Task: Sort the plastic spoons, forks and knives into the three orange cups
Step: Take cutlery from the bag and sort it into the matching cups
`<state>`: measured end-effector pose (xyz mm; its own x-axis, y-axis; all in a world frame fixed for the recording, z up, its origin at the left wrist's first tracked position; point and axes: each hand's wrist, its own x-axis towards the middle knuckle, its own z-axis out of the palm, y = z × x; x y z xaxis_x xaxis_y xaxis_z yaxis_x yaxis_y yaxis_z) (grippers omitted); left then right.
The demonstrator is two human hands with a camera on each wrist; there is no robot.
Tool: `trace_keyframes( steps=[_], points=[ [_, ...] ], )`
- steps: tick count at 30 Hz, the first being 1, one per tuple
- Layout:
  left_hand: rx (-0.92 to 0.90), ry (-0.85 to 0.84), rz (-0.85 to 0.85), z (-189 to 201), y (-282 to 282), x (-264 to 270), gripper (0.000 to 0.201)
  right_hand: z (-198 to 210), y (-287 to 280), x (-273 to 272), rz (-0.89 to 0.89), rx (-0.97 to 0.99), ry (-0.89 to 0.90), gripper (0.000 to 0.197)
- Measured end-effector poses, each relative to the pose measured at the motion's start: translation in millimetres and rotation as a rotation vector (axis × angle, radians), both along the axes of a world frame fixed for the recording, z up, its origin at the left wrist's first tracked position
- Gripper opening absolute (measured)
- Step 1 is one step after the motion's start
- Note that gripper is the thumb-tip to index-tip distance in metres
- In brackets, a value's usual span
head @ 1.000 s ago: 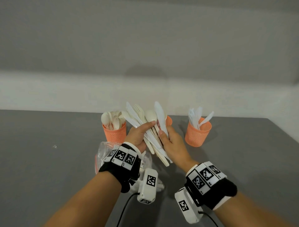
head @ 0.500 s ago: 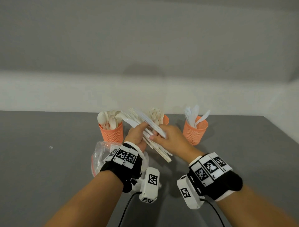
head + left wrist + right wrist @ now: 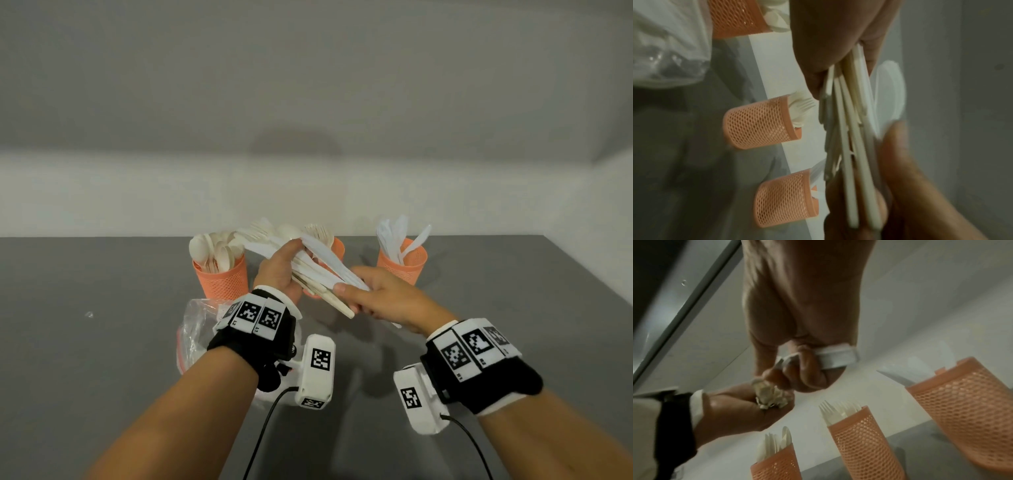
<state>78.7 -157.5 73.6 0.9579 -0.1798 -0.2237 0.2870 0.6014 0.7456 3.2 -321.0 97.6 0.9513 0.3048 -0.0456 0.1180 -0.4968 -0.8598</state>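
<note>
The left hand [image 3: 279, 270] is curled round a mixed bundle of cutlery [image 3: 308, 270], thumb on top and fingers underneath. The bundle fans out from the fist, heads toward ten o'clock in the head view and handles toward four o'clock. The left wrist view shows the handles [image 3: 851, 146] splayed below the closed fingers.

The right hand [image 3: 387, 299], at three o'clock of the left, pinches a white knife [image 3: 329, 257] by its handle end, thumb over it and the fingers curled in beneath. The blade lies across the top of the bundle, slanting toward eleven o'clock. In the right wrist view the white handle [image 3: 838, 356] crosses the folded fingers [image 3: 809, 369], and the two hands meet knuckle to knuckle.

Three orange mesh cups stand in a row on the grey table [image 3: 85, 359], at twelve o'clock of the hands. The left cup [image 3: 222, 281] holds spoons, the middle cup [image 3: 337, 248], mostly hidden behind the bundle, holds forks, and the right cup [image 3: 406, 265] holds white knives. A clear plastic bag [image 3: 197, 325] lies under the left wrist, at six o'clock of the left cup.
</note>
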Motion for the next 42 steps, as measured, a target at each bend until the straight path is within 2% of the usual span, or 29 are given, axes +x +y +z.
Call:
trace_keyframes(
  steps=[3, 7, 11, 13, 16, 18, 21, 25, 29, 31, 35, 39, 42],
  points=[
    [0.024, 0.006, -0.036, 1.5, -9.8, -2.5, 0.007, -1.7, -6.7, 1.9, 0.027, -0.064, -0.048, 0.022],
    [-0.078, 0.036, -0.033, 1.4, -5.5, 2.6, 0.020, -7.8, -42.9, -2.6, 0.092, -0.079, 0.121, 0.020],
    [-0.031, 0.041, 0.025, -10.2, 2.9, 18.4, 0.019, -24.0, -85.1, -7.1, 0.100, -0.050, 0.231, 0.015],
    [-0.025, 0.043, 0.044, -16.8, 1.7, 22.7, 0.015, -26.0, -96.5, -1.2, 0.004, 0.064, 0.184, 0.010],
    [0.015, -0.006, 0.010, -17.5, -5.3, 18.2, 0.012, -11.4, -98.5, 23.6, -0.221, 0.320, -0.030, 0.019],
    [0.056, -0.056, -0.037, -19.2, -12.0, 15.7, 0.011, -0.1, -99.0, 47.3, -0.365, 0.420, -0.172, 0.021],
    [0.112, -0.078, -0.099, -20.2, -18.7, 14.5, 0.015, 6.4, -100.8, 80.9, -0.504, 0.378, -0.338, 0.015],
    [0.139, -0.157, -0.140, -13.1, -24.5, 7.0, 0.021, -14.1, -101.8, 108.3, -0.647, 0.349, -0.300, 0.010],
    [0.131, -0.319, -0.251, -5.5, -29.3, -0.8, 0.015, -46.4, -104.3, 116.3, -0.702, 0.344, -0.229, 0.016],
    [0.162, -0.321, -0.269, -8.0, -30.7, 1.3, 0.008, -54.1, -105.4, 119.3, -0.712, 0.296, -0.231, 0.011],
    [0.164, -0.262, -0.312, -14.7, -34.3, 6.8, 0.010, -53.8, -106.1, 122.7, -0.687, 0.249, -0.197, 0.010],
    [0.141, -0.255, -0.348, -21.1, -35.6, 12.4, 0.015, -49.7, -104.6, 117.8, -0.724, 0.322, -0.352, 0.020],
    [0.123, -0.287, -0.382, -24.1, -35.4, 14.8, 0.016, -46.6, -101.1, 116.5, -0.685, 0.160, -0.397, 0.021]
  ],
)
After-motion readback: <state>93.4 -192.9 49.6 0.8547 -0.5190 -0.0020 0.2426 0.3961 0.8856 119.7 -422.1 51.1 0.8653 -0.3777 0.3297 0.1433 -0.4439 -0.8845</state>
